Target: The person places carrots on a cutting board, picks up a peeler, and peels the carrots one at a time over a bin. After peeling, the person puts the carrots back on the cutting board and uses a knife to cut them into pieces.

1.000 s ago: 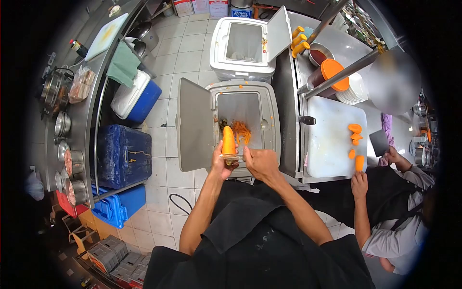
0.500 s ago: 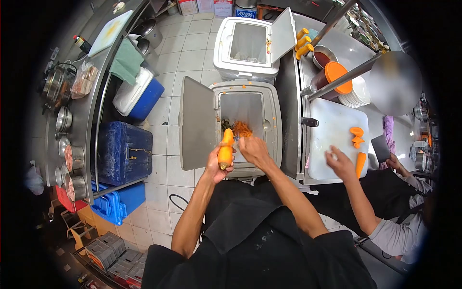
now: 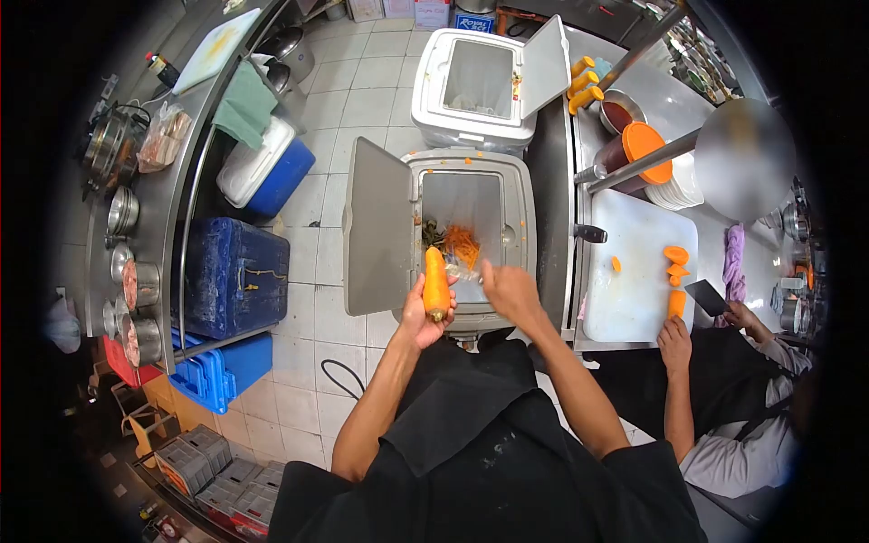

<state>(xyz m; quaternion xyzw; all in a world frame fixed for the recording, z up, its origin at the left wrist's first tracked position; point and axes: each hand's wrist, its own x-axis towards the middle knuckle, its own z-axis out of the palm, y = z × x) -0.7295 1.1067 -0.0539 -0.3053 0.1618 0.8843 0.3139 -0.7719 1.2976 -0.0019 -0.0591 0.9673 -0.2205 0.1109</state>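
My left hand (image 3: 418, 315) is closed around a thick orange carrot (image 3: 435, 281), its stem end toward me and the other end pointing into the open grey bin (image 3: 529, 217). Just right of the carrot, my right hand (image 3: 514, 294) grips a peeler (image 3: 463, 271), whose pale head is blurred by motion. Orange peelings (image 3: 463, 242) lie in a heap inside the bin, beside some dark scraps (image 3: 433, 234). The carrot is held above the near part of the bin opening.
On the right, a co-worker's hand (image 3: 674, 344) holds a carrot (image 3: 676, 303) on a white cutting board (image 3: 625, 271); their other hand holds a cleaver (image 3: 707, 300). A second white bin (image 3: 434, 118) stands beyond mine. Blue containers (image 3: 240, 281) sit under the left counter.
My right hand and the peeler have moved right, off the carrot. The co-worker's hand has come down onto their carrot, and a carrot piece now lies farther left on the board.
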